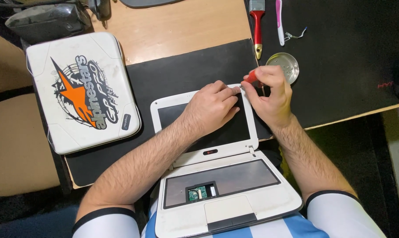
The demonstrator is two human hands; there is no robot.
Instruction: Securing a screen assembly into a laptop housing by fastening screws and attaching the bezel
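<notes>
— Down at the bottom, white laptop (228,194) on the lap, keyboard out, its lid leaning back onto the black mat (181,70).

— And the action's at the lid's top right corner: right hand (270,94) is nearer, fingers clenched round a red-handled screwdriver (252,77), handle angled up and left.

— Left hand (212,108)?

— Fingers curled, pressing the bezel just beside that tool. Small metal dish (284,66) sits near, up right.

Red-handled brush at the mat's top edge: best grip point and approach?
Grip the red-handled brush at mid-handle, coming from above with fingers across its width. It lies flat, handle pointing toward the person; the waist is narrow. The pink tool lies close on its right, so stay centred.
</notes>
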